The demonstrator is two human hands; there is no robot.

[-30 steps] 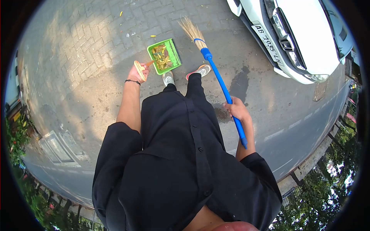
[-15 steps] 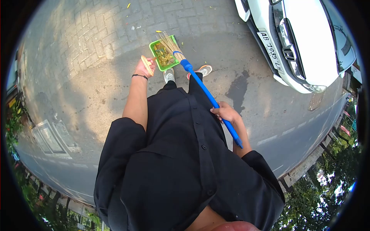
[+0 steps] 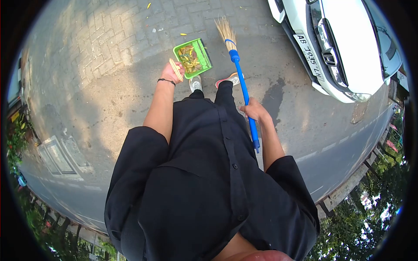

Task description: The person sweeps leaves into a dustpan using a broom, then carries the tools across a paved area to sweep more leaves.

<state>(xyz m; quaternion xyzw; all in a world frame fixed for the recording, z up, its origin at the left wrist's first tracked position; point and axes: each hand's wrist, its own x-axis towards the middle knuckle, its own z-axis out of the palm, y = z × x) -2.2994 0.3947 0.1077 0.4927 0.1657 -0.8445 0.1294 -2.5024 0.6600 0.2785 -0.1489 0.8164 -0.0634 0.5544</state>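
My left hand (image 3: 171, 72) grips the pale wooden handle of a green dustpan (image 3: 193, 58), which rests on the ground in front of my feet and holds yellow and brown leaves. My right hand (image 3: 254, 111) is closed on the blue handle of a broom (image 3: 241, 80). The broom's straw bristles (image 3: 226, 29) touch the pavement to the right of the dustpan, a little beyond it. My grey shoes (image 3: 196, 82) stand just behind the dustpan.
A white car (image 3: 344, 39) is parked close at the upper right, its front bumper and plate facing me. Brick paving (image 3: 109, 39) lies ahead left with a few stray leaves. A dark stain (image 3: 273, 98) marks the asphalt. Roadside trees fringe the view's edges.
The broom head swept left over the dustpan half a second ago, then swung back out to the right of it. My right hand has drawn closer to my body.
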